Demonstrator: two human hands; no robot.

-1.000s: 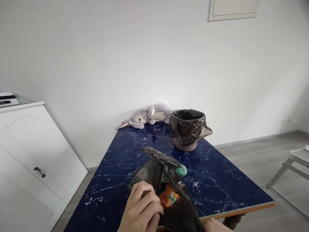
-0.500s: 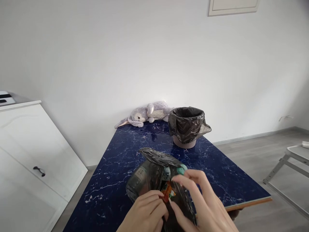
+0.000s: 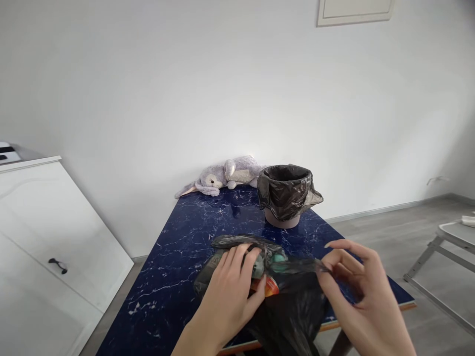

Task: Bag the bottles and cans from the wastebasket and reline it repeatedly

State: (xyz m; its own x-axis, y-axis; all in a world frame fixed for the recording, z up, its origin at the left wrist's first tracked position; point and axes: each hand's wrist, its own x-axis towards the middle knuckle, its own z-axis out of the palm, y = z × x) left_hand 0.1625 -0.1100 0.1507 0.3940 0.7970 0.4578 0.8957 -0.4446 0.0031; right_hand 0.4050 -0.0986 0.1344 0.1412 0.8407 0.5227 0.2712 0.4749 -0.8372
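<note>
Black bag (pinched by right fingers).

The bag is black, the container orange — the tabletop navy, veined white like marble — the plush rabbit lavender

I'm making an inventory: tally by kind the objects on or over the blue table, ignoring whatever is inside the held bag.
Plush rabbit: 1
Trash bin: 1
Black bin liner, draped over the rim: 1
Loose black plastic bag, pinched by the right hand: 1
Total: 4
</note>
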